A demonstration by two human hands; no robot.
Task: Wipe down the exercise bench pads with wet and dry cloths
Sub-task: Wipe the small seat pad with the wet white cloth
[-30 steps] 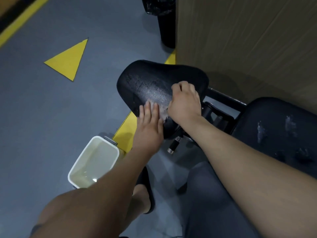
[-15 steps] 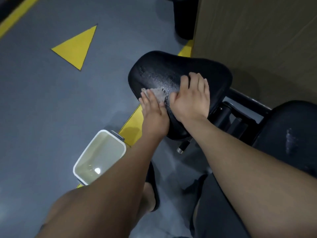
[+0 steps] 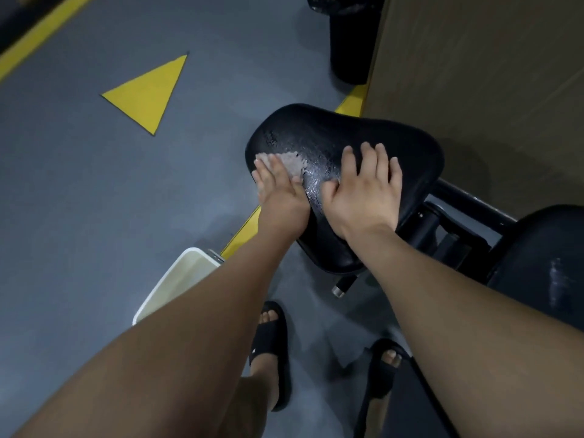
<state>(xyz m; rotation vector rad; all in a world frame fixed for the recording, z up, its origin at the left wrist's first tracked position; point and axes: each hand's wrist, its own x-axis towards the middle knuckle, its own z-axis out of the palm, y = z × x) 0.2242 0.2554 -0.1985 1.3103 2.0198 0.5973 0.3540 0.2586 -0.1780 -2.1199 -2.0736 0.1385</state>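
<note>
The left grip [image 3: 281,191], fingers straight, presses a grey cloth [image 3: 292,162] flat at the left edge of the bench pad [image 3: 316,128]; the right grip [image 3: 363,191] lies spread mid-pad.

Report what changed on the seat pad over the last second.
The left hand slid the grey cloth across the seat pad toward its left edge, away from the right hand, leaving a wet sheen between them. The right hand uncurled its fingers and now lies flat and spread on the pad. Unchanged: the left hand presses the cloth flat, the white bucket sits on the floor, the second pad is untouched.
</note>
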